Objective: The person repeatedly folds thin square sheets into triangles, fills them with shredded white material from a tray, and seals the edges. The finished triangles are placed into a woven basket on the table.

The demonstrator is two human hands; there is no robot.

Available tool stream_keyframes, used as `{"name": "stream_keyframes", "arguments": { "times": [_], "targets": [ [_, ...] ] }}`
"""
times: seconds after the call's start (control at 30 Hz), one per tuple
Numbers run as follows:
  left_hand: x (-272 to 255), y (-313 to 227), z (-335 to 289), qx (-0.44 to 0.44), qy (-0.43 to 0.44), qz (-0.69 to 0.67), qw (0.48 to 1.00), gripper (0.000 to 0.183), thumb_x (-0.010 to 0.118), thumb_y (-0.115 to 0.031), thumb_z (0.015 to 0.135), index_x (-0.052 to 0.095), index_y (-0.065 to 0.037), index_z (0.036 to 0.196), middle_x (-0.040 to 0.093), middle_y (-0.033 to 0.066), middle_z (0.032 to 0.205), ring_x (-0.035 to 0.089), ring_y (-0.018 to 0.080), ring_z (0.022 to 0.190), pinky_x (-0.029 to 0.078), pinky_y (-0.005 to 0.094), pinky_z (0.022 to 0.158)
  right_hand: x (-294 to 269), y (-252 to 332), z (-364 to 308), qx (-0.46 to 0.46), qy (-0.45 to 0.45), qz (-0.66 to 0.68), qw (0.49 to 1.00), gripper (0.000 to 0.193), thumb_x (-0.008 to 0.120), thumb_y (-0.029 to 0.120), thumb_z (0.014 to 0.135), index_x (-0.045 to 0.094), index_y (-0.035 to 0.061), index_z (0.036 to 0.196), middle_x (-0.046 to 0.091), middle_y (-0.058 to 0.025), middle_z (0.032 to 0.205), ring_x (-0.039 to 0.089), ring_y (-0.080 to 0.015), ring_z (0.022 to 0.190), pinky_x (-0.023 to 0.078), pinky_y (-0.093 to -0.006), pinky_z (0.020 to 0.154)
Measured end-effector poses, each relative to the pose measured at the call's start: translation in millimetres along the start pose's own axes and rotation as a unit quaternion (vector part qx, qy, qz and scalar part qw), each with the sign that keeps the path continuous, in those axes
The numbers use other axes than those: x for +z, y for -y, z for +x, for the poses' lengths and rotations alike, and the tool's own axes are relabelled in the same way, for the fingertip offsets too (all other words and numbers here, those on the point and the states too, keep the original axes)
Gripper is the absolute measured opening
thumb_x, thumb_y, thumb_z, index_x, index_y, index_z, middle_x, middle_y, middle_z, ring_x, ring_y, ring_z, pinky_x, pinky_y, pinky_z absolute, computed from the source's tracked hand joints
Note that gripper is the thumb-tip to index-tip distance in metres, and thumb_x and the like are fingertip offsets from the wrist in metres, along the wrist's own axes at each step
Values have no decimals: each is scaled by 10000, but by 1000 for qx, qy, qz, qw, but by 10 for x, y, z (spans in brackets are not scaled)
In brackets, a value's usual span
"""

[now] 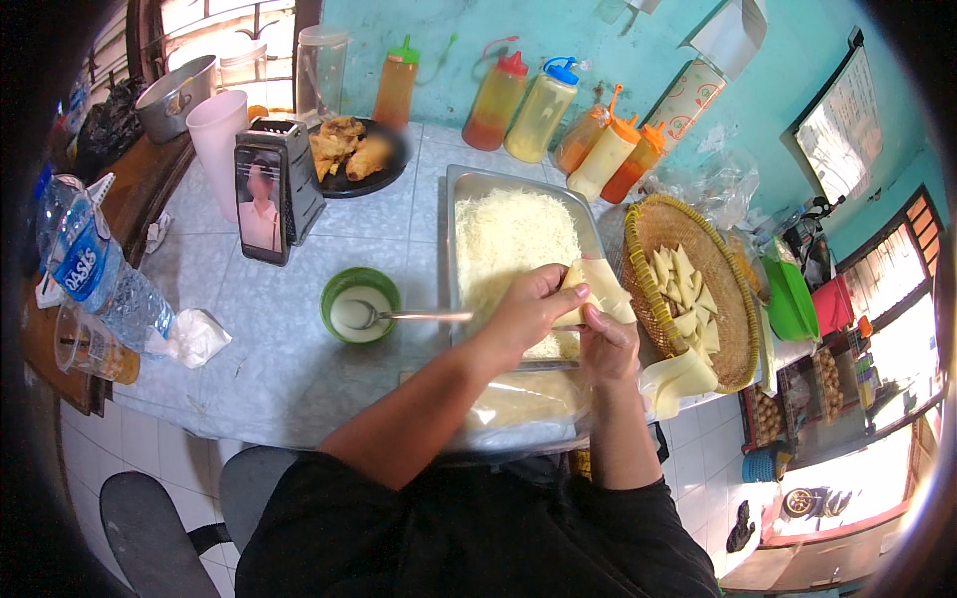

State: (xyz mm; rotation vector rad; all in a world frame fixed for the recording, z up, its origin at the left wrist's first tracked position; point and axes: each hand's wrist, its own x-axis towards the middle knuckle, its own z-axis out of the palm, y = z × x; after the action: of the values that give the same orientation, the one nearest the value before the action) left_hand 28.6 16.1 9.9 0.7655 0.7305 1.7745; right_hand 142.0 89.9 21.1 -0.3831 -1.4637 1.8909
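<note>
In the head view, your left hand (528,302) and right hand (610,347) pinch the wrapper (610,291) between thumbs and fingers, probably to hold its fold closed, above the tray (452,224)'s right edge. The tray of shreds (513,234) and the basket (736,339) of triangles (684,282) flank it, likely for short reaches; the grater (302,184) seems to prop the phone (261,211) upright. The wrapper looks thin and pliable, the shreds fine and stringy, the basket woven, the bowl (328,302) round and green, its spoon (431,316) shiny metal.

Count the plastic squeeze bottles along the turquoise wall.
6: green-capped bottle behind the black oval plate; red-capped bottle, blue-capped bottle behind the rectangular metal tray; three orange-capped bottles near its far-right corner. Others may be hidden.
</note>
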Motion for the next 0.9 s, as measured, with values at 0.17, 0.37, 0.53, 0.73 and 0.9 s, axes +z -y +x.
{"name": "stream_keyframes", "arguments": {
  "times": [0.17,0.37,0.53,0.73,0.9],
  "targets": [
    [1,155,38,76,-47,60,994,222,531,-132,913,574,10,1079,621,49,988,560,93,898,435,243,813,33,-112,10,-55,-43,-5,998,513,620,77,768,473,-61,1240,542,-144,1207,510,-233,1113,348,-331,969],
    [-32,129,23,47,-68,8,997,214,526,-167,916,584,-10,1049,614,38,977,554,88,892,424,236,807,64,-147,33,-82,-59,-35,994,412,548,18,818,474,-95,1207,538,-166,1215,497,-250,1154,332,-343,1023],
    [56,76,-15,56,-84,-55,993,225,526,-179,914,584,-13,1054,608,45,999,554,94,911,420,234,814,111,-157,24,-114,-48,-67,990,384,550,31,818,505,-87,1180,541,-165,1214,477,-256,1176,313,-349,1030],
    [58,82,-30,27,-81,-140,987,254,503,-190,929,569,4,1079,599,70,1043,554,124,960,416,266,868,52,-160,45,-189,-4,-110,976,403,599,52,747,575,-46,1136,522,-143,1235,439,-262,1201,282,-363,1045],
    [56,128,-30,13,-89,-164,982,252,466,-190,946,563,5,1074,604,81,1032,559,142,960,414,278,880,7,-126,30,-247,27,-206,947,376,613,71,737,610,-6,1105,504,-150,1251,353,-295,1270,259,-408,1061]
  ]
}}
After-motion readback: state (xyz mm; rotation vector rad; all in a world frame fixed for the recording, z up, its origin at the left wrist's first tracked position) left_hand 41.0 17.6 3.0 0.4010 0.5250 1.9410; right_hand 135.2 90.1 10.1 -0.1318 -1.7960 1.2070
